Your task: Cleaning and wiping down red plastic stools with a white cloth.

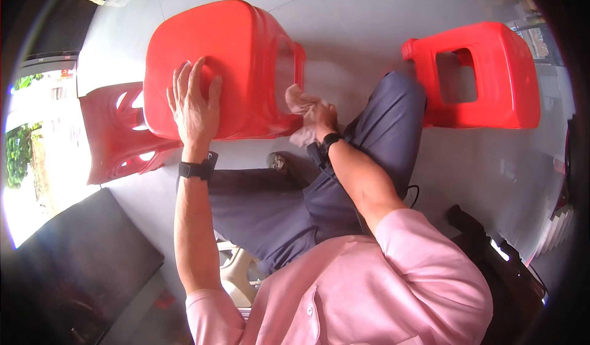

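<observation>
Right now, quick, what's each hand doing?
Left hand: open, on the middle red stool.
Right hand: closed, holding a pink cloth.

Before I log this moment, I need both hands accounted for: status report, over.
Left hand open, on red plastic stool. Right hand gripping pinkish cloth. Bent right knee between cloth and second red plastic stool in view.

Smooth, glossy plastic stool (200,35); matt cloth (298,101).
</observation>
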A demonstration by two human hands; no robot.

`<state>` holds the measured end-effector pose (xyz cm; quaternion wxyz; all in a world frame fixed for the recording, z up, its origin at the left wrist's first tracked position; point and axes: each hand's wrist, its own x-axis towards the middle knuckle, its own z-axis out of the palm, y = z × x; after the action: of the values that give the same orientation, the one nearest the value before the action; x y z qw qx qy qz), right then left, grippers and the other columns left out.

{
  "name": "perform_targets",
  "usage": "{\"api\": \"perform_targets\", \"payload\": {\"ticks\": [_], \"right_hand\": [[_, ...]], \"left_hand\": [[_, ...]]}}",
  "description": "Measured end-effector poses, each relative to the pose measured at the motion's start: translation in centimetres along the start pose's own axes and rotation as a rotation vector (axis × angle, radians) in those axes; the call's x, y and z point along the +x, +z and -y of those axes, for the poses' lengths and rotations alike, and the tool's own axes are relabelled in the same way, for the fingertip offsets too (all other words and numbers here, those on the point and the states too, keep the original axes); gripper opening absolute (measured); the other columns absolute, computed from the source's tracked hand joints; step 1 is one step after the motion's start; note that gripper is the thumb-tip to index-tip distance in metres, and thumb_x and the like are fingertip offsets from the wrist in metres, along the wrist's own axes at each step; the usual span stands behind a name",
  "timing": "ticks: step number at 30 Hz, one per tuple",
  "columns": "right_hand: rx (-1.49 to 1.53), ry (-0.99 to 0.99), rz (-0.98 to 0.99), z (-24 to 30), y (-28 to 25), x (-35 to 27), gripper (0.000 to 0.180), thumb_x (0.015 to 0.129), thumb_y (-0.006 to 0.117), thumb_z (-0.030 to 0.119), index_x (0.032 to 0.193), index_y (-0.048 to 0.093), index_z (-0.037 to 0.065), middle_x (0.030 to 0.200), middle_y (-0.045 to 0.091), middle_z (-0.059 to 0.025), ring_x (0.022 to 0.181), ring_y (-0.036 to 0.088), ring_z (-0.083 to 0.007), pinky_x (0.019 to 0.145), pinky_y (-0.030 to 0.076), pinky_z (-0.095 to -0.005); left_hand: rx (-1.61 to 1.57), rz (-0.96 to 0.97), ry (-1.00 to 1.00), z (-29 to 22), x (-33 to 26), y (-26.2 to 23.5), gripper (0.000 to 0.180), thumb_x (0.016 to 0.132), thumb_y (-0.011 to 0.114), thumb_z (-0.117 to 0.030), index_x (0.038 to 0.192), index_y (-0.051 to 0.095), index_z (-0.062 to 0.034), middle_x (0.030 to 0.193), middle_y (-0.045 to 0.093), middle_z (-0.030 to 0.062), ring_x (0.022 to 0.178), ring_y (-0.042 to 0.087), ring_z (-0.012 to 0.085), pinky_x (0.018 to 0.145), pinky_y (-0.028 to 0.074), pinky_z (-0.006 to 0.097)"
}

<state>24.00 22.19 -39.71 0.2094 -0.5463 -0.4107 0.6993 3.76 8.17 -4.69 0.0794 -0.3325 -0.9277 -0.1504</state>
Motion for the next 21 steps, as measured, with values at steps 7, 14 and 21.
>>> {"api": "perform_targets", "payload": {"ticks": [7,14,21], "right_hand": [[0.235,0.278,0.248,1.5,0.7,-2.1,0.019,0.087,0.075,0.018,0.102,0.070,0.007,0.089,0.070,-0.0107,0.082,0.071,-0.0232,0.073,0.056,-0.0416],[-0.198,0.214,0.313,2.5,2.0,-4.3,0.019,0.090,0.076,0.017,0.106,0.071,0.007,0.095,0.071,-0.0085,0.085,0.071,-0.0203,0.077,0.057,-0.0393],[-0.433,-0.038,0.308,4.0,3.4,-3.6,0.018,0.092,0.075,0.018,0.104,0.072,0.006,0.095,0.071,-0.0091,0.085,0.071,-0.0200,0.078,0.057,-0.0397]], "left_hand": [[-0.023,-0.012,0.013,-1.0,0.7,-0.3,0.050,0.105,0.064,-0.040,0.151,0.062,-0.0199,0.156,0.056,0.0150,0.154,0.042,0.0343,0.129,0.028,0.052],[-0.027,0.000,-0.006,0.3,0.2,-0.7,0.053,0.106,0.064,-0.044,0.153,0.060,-0.0213,0.159,0.053,0.0137,0.156,0.039,0.0317,0.130,0.023,0.057],[-0.025,-0.020,0.005,-0.5,0.7,-0.2,0.054,0.106,0.062,-0.047,0.153,0.060,-0.0214,0.160,0.053,0.0141,0.156,0.039,0.0327,0.129,0.025,0.054]]}}
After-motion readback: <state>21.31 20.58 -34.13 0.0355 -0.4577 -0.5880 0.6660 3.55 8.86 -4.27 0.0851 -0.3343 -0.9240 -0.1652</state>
